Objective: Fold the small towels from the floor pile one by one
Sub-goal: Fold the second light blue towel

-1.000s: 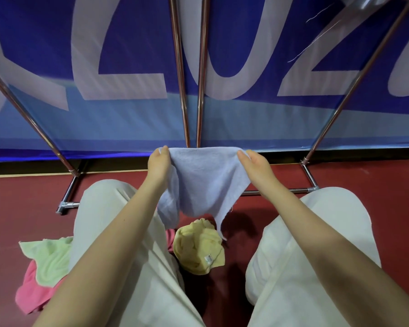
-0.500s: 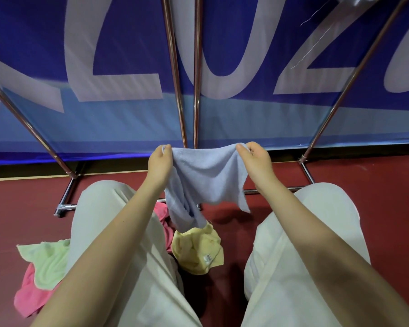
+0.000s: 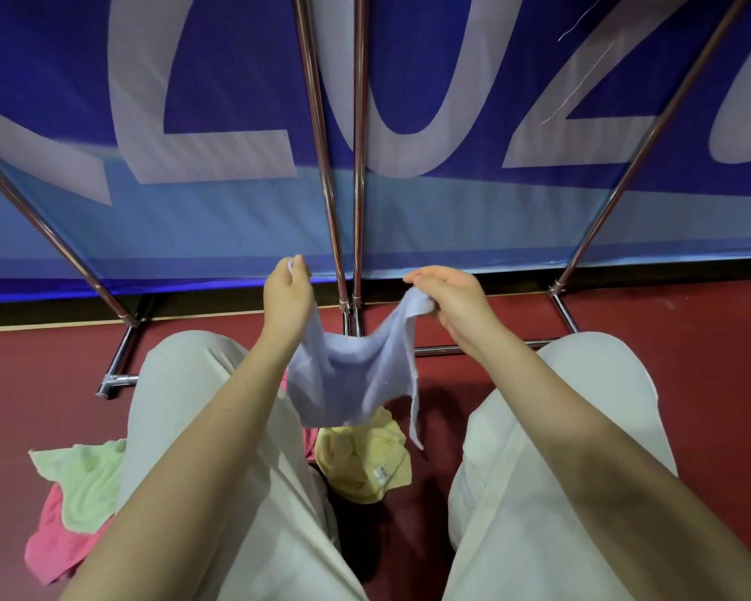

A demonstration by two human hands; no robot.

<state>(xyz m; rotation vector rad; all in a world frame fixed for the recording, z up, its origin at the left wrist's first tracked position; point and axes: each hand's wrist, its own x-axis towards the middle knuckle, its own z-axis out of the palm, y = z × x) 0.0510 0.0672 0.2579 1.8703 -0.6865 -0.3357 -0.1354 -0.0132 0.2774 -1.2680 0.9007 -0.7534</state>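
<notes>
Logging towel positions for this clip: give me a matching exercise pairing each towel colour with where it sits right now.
Column 1:
1. blue towel
2. yellow towel
3. green towel
4. pink towel

Column 2:
A. on the floor between the knees
B. partly under another towel, far left
C. held up by both hands
D. lying on top of another towel, far left

Pairs: 1-C, 2-A, 3-D, 4-B

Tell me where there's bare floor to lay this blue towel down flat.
Bare red floor lies between the yellow towel and the right knee. More lies left of the left knee, above the green towel. Between the knees it's crowded.
</notes>
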